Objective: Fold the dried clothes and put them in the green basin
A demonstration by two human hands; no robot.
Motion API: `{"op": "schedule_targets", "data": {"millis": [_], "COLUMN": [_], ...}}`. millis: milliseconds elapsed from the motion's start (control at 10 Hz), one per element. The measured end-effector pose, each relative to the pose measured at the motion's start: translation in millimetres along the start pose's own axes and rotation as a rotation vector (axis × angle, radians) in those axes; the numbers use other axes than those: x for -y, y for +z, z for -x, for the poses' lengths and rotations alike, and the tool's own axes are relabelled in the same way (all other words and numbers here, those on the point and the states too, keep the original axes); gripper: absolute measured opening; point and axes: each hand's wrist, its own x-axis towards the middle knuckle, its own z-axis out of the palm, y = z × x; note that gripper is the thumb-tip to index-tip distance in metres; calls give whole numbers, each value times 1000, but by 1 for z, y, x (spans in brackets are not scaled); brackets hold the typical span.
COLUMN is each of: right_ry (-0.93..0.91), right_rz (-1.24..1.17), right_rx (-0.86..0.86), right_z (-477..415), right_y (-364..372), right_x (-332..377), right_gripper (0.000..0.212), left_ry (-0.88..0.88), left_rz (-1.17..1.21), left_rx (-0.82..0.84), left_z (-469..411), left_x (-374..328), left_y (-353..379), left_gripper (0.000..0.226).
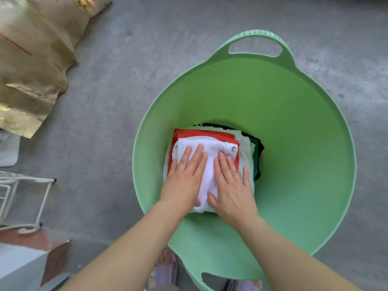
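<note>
You are pressing both palms flat on the white top (210, 148), fingers straight and close together, gripping nothing. Your left hand (184, 177) is covering its left half and your right hand (231, 192) its right half, with the thumbs nearly meeting over the middle. That flat press is probably settling the fold so it is not springing open. Under your palms the white top is crowning a stack: a red piece (201, 133) is showing just beyond your fingertips and dark pieces (260, 148) are peeking out past your right hand. The stack is sitting on the bottom of the basin (273, 97), whose wall is rising around both wrists.
</note>
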Motion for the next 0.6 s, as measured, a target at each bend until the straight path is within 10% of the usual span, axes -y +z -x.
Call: {"op": "schedule_targets", "data": {"millis": [600], "right_ry": [17], "right_rz": [-131], "right_rx": [317], "right_z": [-30], "right_y": [-21], "right_x": [-19], "right_gripper": [92], "left_ry": [-40], "left_rz": [-132], "left_rx": [116], "left_z": [-41], "left_x": [-12], "left_y": [8], "left_gripper": [142]}}
